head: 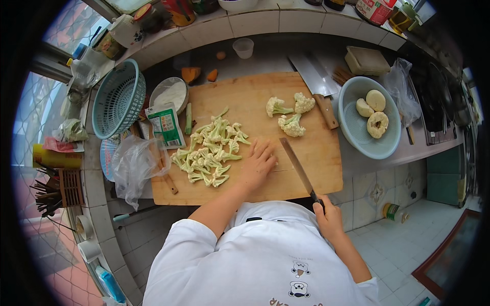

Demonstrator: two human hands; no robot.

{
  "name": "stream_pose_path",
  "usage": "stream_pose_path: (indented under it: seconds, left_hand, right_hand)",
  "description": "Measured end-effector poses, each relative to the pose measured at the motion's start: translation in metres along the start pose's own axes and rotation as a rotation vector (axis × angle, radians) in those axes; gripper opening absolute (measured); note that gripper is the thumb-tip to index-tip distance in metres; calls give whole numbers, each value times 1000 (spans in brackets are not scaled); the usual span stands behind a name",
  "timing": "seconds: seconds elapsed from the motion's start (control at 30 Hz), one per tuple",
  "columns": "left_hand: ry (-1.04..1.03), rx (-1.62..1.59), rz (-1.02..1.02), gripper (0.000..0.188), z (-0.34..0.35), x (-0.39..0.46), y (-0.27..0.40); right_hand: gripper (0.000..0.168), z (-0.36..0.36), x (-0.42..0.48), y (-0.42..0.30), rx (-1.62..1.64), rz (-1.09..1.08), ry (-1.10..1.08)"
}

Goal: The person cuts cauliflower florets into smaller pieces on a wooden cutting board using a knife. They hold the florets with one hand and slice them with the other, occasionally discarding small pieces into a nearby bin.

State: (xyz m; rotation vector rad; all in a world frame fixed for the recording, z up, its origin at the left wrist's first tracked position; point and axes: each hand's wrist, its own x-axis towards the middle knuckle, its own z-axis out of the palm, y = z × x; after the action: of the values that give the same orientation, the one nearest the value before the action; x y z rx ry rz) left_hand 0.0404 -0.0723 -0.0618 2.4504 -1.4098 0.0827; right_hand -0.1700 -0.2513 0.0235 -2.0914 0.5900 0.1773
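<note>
A wooden cutting board (252, 99) lies before me. My left hand (260, 162) rests palm down on it, fingers spread, just right of a pile of cut cauliflower florets (208, 149); whether a small piece lies beneath its fingertips I cannot tell. In my right hand (328, 218), near the board's front edge, is the black handle of a kitchen knife (298, 164), its narrow blade slanting up and left over the board. Larger cauliflower pieces (292, 125) sit at the board's upper right, above the knife tip.
A wide cleaver (316, 74) overlaps the board's upper right corner. Right of it stands a blue basket (344, 118) with round dough-like pieces. At left are a blue colander (115, 99), a bowl of white powder (170, 93), a green-white packet (166, 128) and a clear plastic bag (134, 164).
</note>
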Motion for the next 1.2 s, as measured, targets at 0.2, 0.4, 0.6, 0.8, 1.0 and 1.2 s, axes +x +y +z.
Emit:
stream_pose_path:
  seconds: [0.2,0.4,0.6,0.8,1.0,1.2]
  left_hand:
    - [108,127,-172,13,-11,-18,-50]
    - [146,12,-189,23,-33,8,-35]
    - [214,-305,-381,42,-15,83,-36]
    - [80,-400,-692,38,5,115,-50]
    - [277,-541,-693,29,-2,78,-62]
    - [496,-626,-507,31,-18,20,-36]
  right_hand:
    - [38,6,4,0,10,-27,-27]
    - [38,8,8,5,8,-18,-38]
    - [37,0,2,4,12,-5,1]
    - [36,-5,-2,5,3,29,7]
    - [37,0,3,9,42,-3,28]
    - [39,3,6,7,62,6,-6]
